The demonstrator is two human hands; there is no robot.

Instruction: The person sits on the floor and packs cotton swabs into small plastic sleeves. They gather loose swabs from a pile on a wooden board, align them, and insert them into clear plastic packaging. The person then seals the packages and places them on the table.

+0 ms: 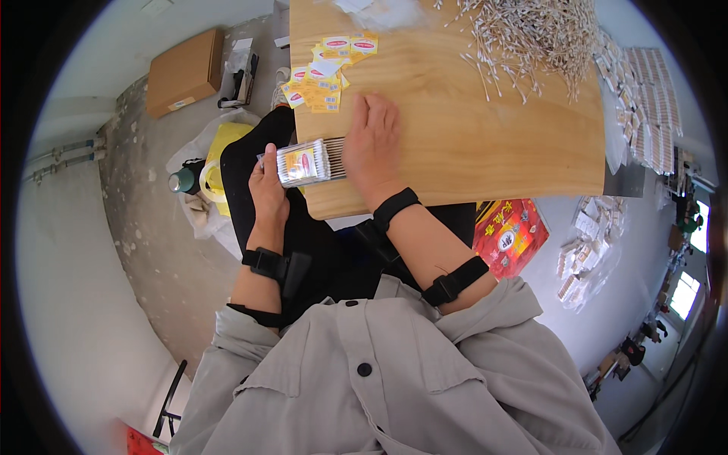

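Observation:
My left hand [268, 186] is closed around the left end of a clear pack of cotton swabs [303, 164] with a yellow and white label, at the table's near left edge. Bare swab sticks [334, 158] show at the pack's right end. Against those sticks rests the side of my right hand [373, 144], slightly blurred. Its fingers reach away over the tabletop with no object visible in them, and its palm is hidden. Beyond the pack lie several yellow printed cards [324, 91], loosely overlapping.
A big heap of loose cotton swabs [535, 38] covers the far right of the wooden table [470, 144]. Packed swabs [654, 106] are stacked beyond its right edge, more packs [591, 243] on the floor. At left are a cardboard box [184, 72] and a yellow bag [225, 148].

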